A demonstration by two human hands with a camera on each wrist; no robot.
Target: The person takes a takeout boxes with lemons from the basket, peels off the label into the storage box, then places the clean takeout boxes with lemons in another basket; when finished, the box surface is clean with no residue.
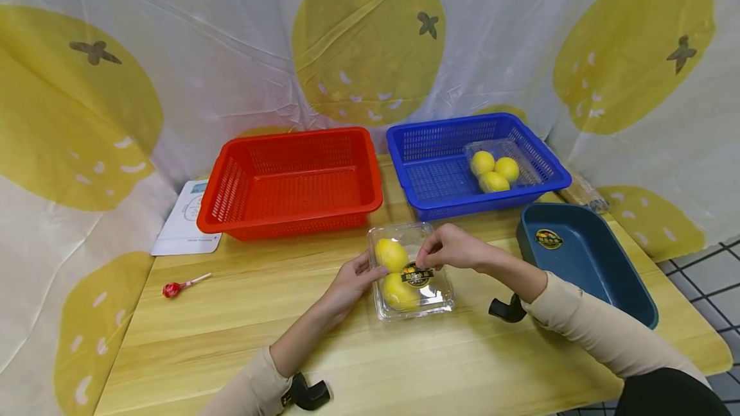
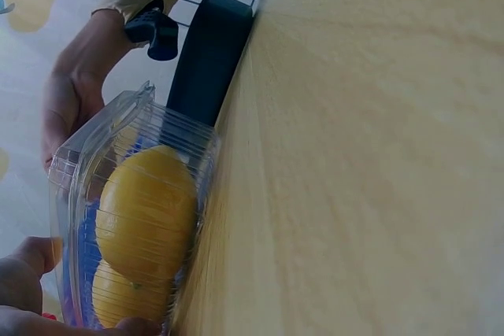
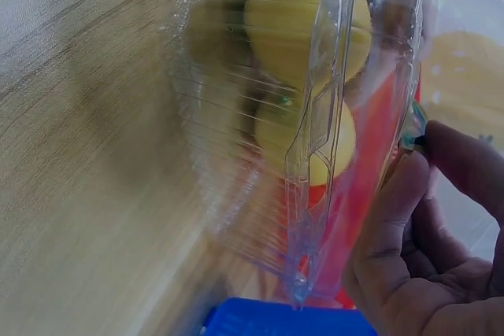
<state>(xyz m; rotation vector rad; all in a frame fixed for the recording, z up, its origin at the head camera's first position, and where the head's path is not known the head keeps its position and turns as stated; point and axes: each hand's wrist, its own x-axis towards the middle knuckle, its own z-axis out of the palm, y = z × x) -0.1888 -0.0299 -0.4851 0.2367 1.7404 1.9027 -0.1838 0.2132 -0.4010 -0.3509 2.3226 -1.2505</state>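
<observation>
A clear plastic clamshell box (image 1: 438,303) with two yellow lemons (image 1: 390,253) lies on the wooden table (image 1: 243,313) in front of me. My left hand (image 1: 370,269) grips the box's left side, thumb on the lid. My right hand (image 1: 424,260) pinches a round dark sticker (image 1: 417,275) on the lid. In the left wrist view the box (image 2: 79,171) and a lemon (image 2: 146,214) fill the lower left, with my left hand (image 2: 24,289) at their edge. The right wrist view has my right hand (image 3: 417,194) at the lid's rim (image 3: 331,116).
A red basket (image 1: 289,175) stands behind the box. Right of it a blue basket (image 1: 439,175) holds another clear box of lemons (image 1: 494,171). A dark blue tray (image 1: 584,255) lies at the right. A red lollipop (image 1: 173,288) and a white sheet (image 1: 187,220) lie at the left.
</observation>
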